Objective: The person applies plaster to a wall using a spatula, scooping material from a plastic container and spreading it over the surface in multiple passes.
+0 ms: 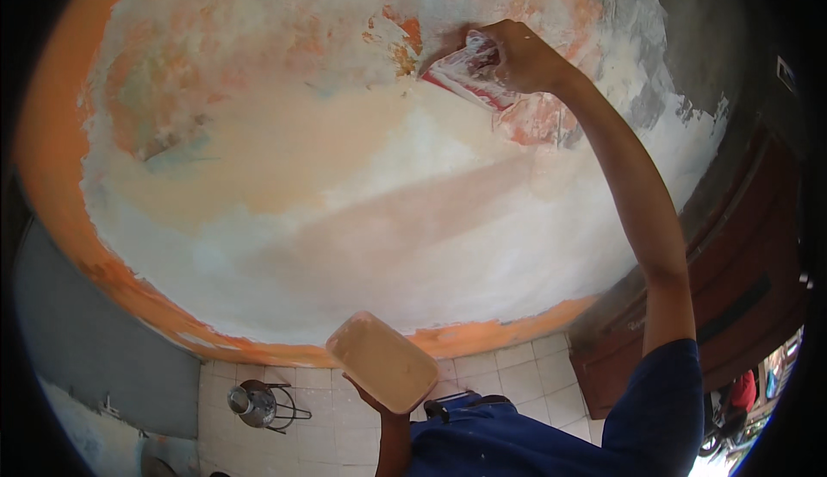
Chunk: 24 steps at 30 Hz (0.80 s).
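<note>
In the head view, your right hand [530,59] is wrapped around a white-smeared red scraper [465,87], held up at the patchy wall [345,175]. Well apart and lower, your left hand [372,398] supports a tan tray [385,363] above the tiled floor [319,408]; the tray hides most of its fingers, so how far they close cannot be told.
</note>
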Each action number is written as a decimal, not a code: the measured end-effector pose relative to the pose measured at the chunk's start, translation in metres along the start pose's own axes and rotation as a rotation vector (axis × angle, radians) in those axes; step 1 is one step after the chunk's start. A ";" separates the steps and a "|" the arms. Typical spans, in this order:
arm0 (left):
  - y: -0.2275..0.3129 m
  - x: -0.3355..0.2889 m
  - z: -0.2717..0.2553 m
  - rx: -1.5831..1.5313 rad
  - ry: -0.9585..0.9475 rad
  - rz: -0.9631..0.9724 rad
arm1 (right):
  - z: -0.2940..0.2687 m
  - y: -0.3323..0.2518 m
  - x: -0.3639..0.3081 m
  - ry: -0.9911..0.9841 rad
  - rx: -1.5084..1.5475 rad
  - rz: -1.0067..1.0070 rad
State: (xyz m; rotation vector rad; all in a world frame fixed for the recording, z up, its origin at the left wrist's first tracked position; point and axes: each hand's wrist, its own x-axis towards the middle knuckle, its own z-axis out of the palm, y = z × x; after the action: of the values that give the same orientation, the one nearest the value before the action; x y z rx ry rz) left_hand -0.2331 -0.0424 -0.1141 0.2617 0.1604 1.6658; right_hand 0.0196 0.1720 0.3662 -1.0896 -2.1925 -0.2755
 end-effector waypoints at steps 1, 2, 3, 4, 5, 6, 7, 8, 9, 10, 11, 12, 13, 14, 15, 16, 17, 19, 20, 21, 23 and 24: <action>-0.002 0.005 0.004 -0.023 0.022 0.000 | 0.006 0.004 0.005 0.004 0.039 -0.007; -0.003 0.008 0.007 -0.029 0.035 -0.001 | 0.010 0.011 0.009 0.007 0.078 -0.014; -0.004 0.011 0.010 -0.035 0.048 -0.002 | 0.011 0.019 0.016 0.096 -0.097 -0.072; -0.005 0.013 0.011 -0.026 0.055 -0.004 | 0.009 0.021 0.022 0.132 -0.194 -0.037; -0.006 0.014 0.013 -0.017 0.062 -0.006 | 0.007 0.022 0.028 0.167 -0.291 -0.001; -0.009 0.013 0.012 -0.012 0.077 -0.009 | 0.007 0.017 0.032 0.192 -0.387 0.033; -0.011 0.012 0.012 -0.007 0.092 -0.011 | 0.006 0.011 0.032 0.237 -0.413 -0.036; -0.012 0.014 0.012 0.040 0.089 -0.002 | 0.004 0.010 0.036 0.265 -0.442 -0.033; -0.015 0.016 0.013 0.085 0.085 0.009 | 0.001 0.011 0.041 0.293 -0.471 -0.030; -0.014 0.014 0.013 0.101 0.083 0.020 | 0.003 0.010 0.044 0.316 -0.489 -0.026; -0.013 0.017 0.012 0.119 0.085 0.027 | 0.005 0.009 0.044 0.369 -0.473 -0.094; -0.014 0.017 0.010 0.117 0.085 0.024 | 0.000 0.009 0.045 0.386 -0.466 -0.062; -0.015 0.015 0.008 0.120 0.086 0.017 | -0.007 0.009 0.049 0.404 -0.459 -0.029; -0.015 0.013 0.006 0.126 0.085 0.012 | -0.019 0.009 0.053 0.427 -0.453 0.006; -0.017 0.014 0.006 0.128 0.082 0.006 | -0.040 0.012 0.059 0.451 -0.483 0.085; -0.016 0.012 0.005 0.131 0.088 0.011 | -0.052 0.007 0.066 0.418 -0.552 0.098; -0.021 0.011 0.006 0.133 0.077 -0.004 | -0.064 0.009 0.070 0.460 -0.589 0.086; -0.025 0.013 0.006 0.149 0.059 -0.017 | -0.076 0.004 0.075 0.506 -0.630 0.062; -0.027 0.011 0.006 0.162 0.057 -0.015 | -0.077 -0.002 0.076 0.511 -0.635 0.052; -0.029 0.009 0.006 0.181 0.056 -0.008 | -0.079 -0.007 0.074 0.515 -0.642 0.042; -0.028 0.005 0.005 0.245 0.048 0.002 | -0.083 -0.011 0.047 0.496 -0.608 0.021; -0.025 0.005 0.006 0.295 0.052 0.033 | -0.081 -0.015 0.036 0.491 -0.575 -0.015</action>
State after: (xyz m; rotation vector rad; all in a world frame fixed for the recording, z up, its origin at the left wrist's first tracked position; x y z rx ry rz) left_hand -0.2082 -0.0349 -0.1139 0.4448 0.4449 1.6809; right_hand 0.0305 0.1481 0.4519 -1.1408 -1.7107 -1.1074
